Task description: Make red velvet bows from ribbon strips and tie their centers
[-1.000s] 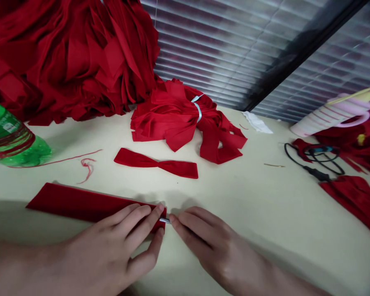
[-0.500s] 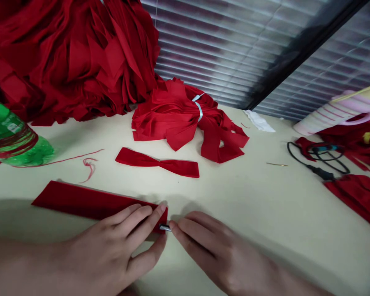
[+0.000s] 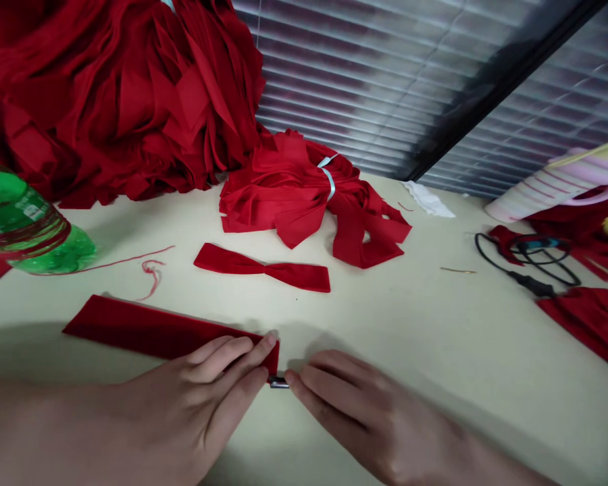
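Observation:
A folded red fabric strip (image 3: 136,325) lies slantwise on the table at the lower left. My left hand (image 3: 207,398) presses its right end down, fingers on top and thumb closed in at the near edge. At that edge's right corner, a small shiny silver metal piece (image 3: 279,383) touches or nearly touches the cloth. My right hand (image 3: 347,405) pinches this piece between thumb and fingertips; most of it is hidden, so its kind is unclear. Beyond the hands lies a red fabric bow (image 3: 263,268), gathered at its middle.
A tied bundle of red strips (image 3: 294,196) and a big red cloth pile (image 3: 132,101) stand behind. At left lies a green bottle (image 3: 45,229) wound with red thread. On the right are a black cable (image 3: 529,283), a striped cup (image 3: 537,192) and a thin needle-like piece (image 3: 458,271).
The metal piece has shifted from on the strip's end to its near corner, slightly right and down. My left thumb has closed up against the fingers. The view has shifted slightly.

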The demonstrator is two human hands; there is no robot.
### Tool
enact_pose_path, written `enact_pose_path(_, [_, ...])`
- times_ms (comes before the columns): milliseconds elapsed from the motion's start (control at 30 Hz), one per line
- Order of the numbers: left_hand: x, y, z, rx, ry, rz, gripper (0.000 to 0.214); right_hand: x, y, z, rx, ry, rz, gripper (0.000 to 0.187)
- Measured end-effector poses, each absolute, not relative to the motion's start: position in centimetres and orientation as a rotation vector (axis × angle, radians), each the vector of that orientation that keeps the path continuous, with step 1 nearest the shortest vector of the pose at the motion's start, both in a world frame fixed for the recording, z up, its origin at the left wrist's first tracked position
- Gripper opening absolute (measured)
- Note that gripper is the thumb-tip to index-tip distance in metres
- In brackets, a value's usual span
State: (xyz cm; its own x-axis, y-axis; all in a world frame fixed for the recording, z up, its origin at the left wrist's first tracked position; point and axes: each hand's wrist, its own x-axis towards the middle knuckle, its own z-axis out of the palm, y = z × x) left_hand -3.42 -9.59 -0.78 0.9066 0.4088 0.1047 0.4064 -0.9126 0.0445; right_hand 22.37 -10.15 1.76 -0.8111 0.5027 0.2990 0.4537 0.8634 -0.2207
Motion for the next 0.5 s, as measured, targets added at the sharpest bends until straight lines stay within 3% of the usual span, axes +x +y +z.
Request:
enact_pose_path(233, [-3.2, -9.6, -0.7, 3.127, 0.648, 0.212, 0.069, 22.7, -10.3, 1.4, -0.673, -2.623, 0.322, 0.022])
enact_pose_path(367, [-3.1, -9.4, -1.1, 3.172, 0.603, 0.236, 0.069, 23.1, -10.0, 0.4, -0.904, -2.303, 0.350, 0.033])
enact_pose_path(500, [-2.8, -9.1, -0.9, 3.195, 0.572, 0.199, 0.075, 22.8, -9.6, 0.0, -0.901, -2.362, 0.343, 0.037])
